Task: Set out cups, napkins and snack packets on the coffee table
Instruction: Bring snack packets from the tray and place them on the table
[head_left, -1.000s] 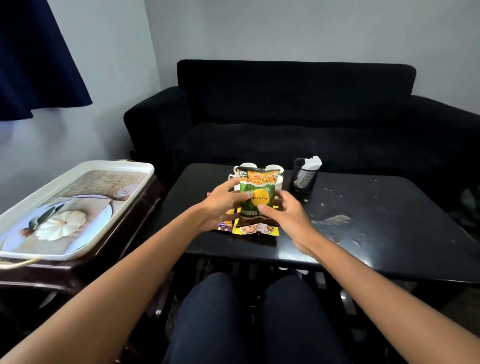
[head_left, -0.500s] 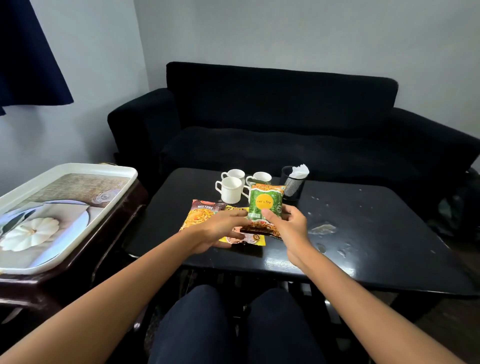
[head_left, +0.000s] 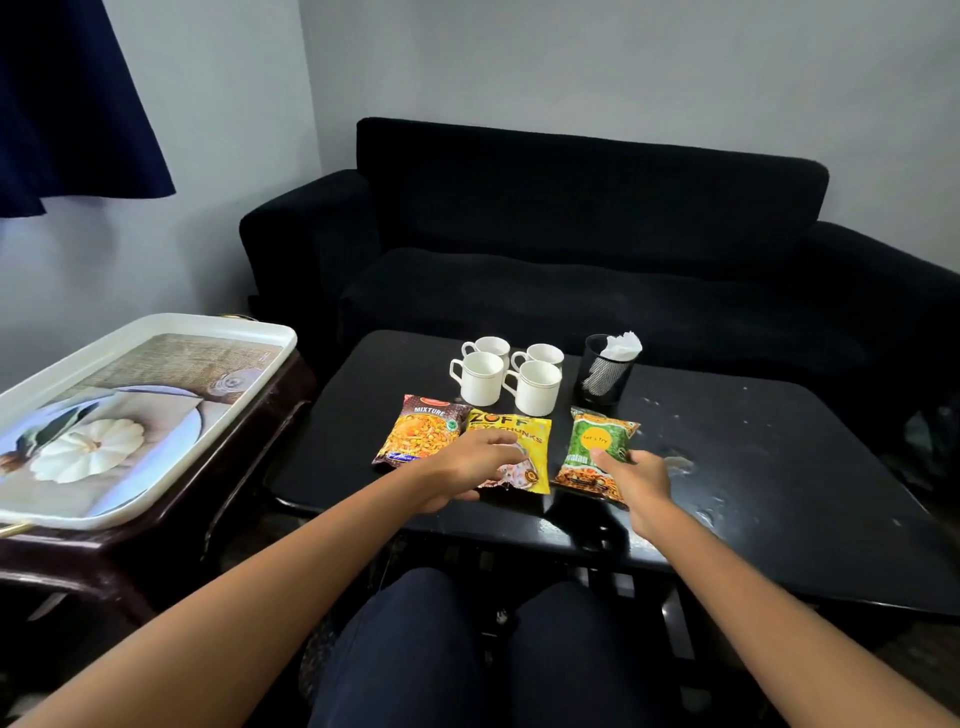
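Three snack packets lie side by side on the black coffee table (head_left: 753, 467): an orange-brown mixture packet (head_left: 421, 434), a yellow packet (head_left: 519, 441) and a green packet (head_left: 597, 449). My left hand (head_left: 467, 467) rests on the lower part of the yellow packet with its fingers loosely bent. My right hand (head_left: 636, 475) pinches the green packet's near right edge, thumb on top. Behind the packets stand several white cups (head_left: 511, 374). A black mesh holder (head_left: 605, 376) with white napkins (head_left: 623, 345) stands to their right.
A white picture tray (head_left: 156, 364) lies on a dark side table (head_left: 249, 431) at the left. A black sofa (head_left: 597, 249) runs behind the coffee table. The table's right half shows pale smears. My knees are under the near edge.
The green packet has come down from upright in both hands to flat on the table, right of the yellow one. My left hand moved off it onto the yellow packet.
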